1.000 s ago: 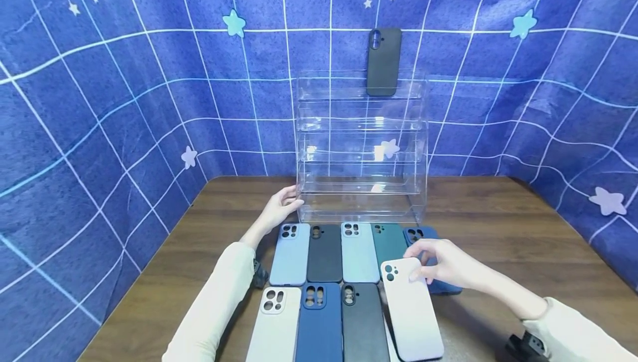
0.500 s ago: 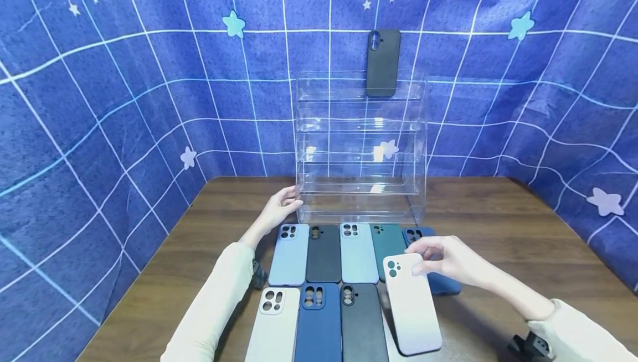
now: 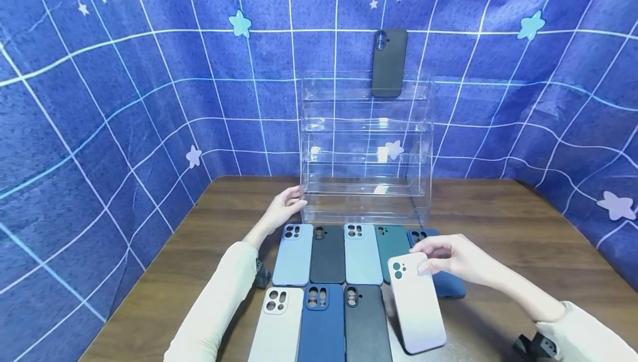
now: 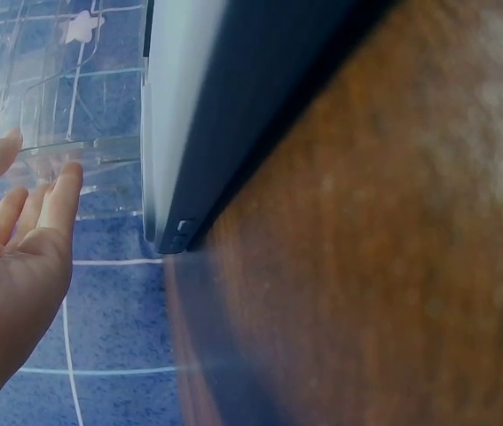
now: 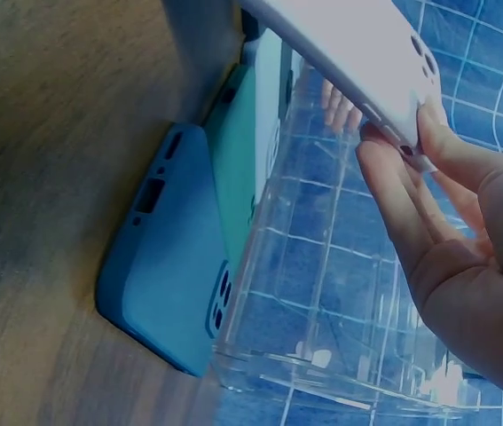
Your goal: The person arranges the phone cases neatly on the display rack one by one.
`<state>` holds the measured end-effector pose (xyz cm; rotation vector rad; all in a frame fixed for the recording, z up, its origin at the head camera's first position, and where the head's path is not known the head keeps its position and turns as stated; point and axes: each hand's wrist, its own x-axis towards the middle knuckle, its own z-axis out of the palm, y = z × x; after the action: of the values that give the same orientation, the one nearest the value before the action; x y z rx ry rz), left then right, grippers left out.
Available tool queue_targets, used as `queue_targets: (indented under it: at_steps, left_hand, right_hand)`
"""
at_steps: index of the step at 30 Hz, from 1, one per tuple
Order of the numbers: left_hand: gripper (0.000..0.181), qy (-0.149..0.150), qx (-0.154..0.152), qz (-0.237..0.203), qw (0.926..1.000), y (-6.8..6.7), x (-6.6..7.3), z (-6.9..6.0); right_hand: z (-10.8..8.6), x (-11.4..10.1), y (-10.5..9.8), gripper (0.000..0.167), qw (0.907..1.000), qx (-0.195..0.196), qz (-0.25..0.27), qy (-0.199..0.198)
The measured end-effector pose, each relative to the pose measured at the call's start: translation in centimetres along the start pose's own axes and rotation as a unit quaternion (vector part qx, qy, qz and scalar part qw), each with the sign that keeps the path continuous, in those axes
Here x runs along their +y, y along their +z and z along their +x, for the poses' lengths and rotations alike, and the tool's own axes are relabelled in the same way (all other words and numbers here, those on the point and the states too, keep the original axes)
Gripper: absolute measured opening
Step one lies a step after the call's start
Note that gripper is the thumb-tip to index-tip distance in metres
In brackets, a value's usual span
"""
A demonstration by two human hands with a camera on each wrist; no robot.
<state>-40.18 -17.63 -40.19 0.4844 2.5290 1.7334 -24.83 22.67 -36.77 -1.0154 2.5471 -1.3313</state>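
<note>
My right hand (image 3: 456, 258) pinches a white-to-lilac phone case (image 3: 417, 304) by its upper right corner, thumb on the back face. In the head view this case is tilted above the table, partly overlapping the dark blue phone case (image 3: 451, 284). Beside the left side of a clear acrylic tiered rack (image 3: 366, 215) is my left hand (image 3: 281, 207), its thumb at the front edge and its fingers loosely bent along the side. The left wrist view shows a gap between thumb and fingertips. A black phone case (image 3: 389, 66) stands upright on the rack's top tier.
Two rows of phone cases lie before the rack, including a light blue case (image 3: 293, 257), a green case (image 3: 391, 248), a white case (image 3: 276, 323) and a navy case (image 3: 323, 323). A blue grid-patterned curtain (image 3: 239, 102) surrounds the wooden table (image 3: 498, 212).
My right hand has raised the white-to-lilac phone case slightly and moved it a little away from me. My left hand stays at the rack. The head view has shifted slightly.
</note>
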Motion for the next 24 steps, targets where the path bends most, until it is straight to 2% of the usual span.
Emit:
queue_targets:
  at_steps: [4, 6, 11, 17, 24]
  left_hand:
    - [0.058, -0.002, 0.009, -0.004, 1.0000, 0.1, -1.7, 1.1]
    - [0.058, 0.002, 0.012, 0.000, 0.9999, 0.1, -2.0, 1.2]
    - [0.057, 0.004, 0.018, 0.015, 0.9997, 0.1, -2.2, 1.2]
    - [0.056, 0.011, 0.016, 0.013, 0.9997, 0.0, -2.0, 1.1]
    - [0.058, 0.004, 0.017, 0.003, 0.9998, 0.1, -2.0, 1.1]
  right_hand:
    - [0.1, -0.1, -0.2, 0.028, 0.9997, 0.011, 0.014, 0.016]
    - [0.1, -0.2, -0.3, 0.027, 0.9995, 0.021, 0.015, 0.018]
    - [0.2, -0.4, -0.6, 0.025, 0.9992, 0.035, 0.013, 0.015]
    - [0.5, -1.1, -1.6, 0.020, 0.9982, 0.059, -0.002, -0.001]
    - [0.8, -2.2, -2.7, 0.019, 0.9951, 0.090, -0.031, -0.026]
